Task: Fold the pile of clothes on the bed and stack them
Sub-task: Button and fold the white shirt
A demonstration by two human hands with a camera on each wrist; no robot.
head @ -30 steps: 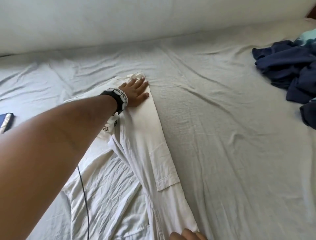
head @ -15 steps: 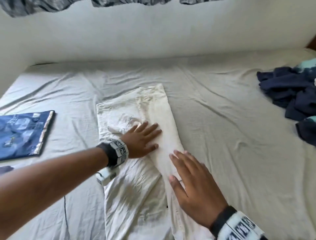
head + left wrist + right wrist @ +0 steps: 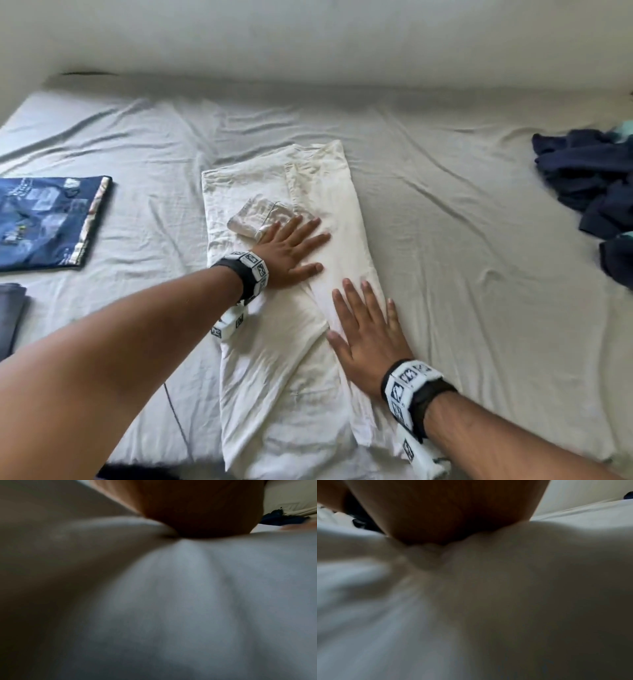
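A white garment [image 3: 301,342], partly folded into a long strip, is pressed flat against the bed [image 3: 479,274] by both hands. The left hand [image 3: 291,250] is laid palm-down with fingers straight and spread, just beside a small turned-back cuff [image 3: 257,219] on the garment's far half. The right hand [image 3: 370,332] is laid flat, fingers straight, on the folded right edge, nearer the person and just apart from the left hand. Nothing is gripped by either hand. Marker-covered bands are worn on both wrists. Well to the left of the left hand, a folded blue patterned cloth [image 3: 44,219] is seen lying flat; well to the right of the right hand, a loose heap of dark blue clothes [image 3: 596,188] is seen. In both wrist views, only blurred white cloth under each palm is shown.
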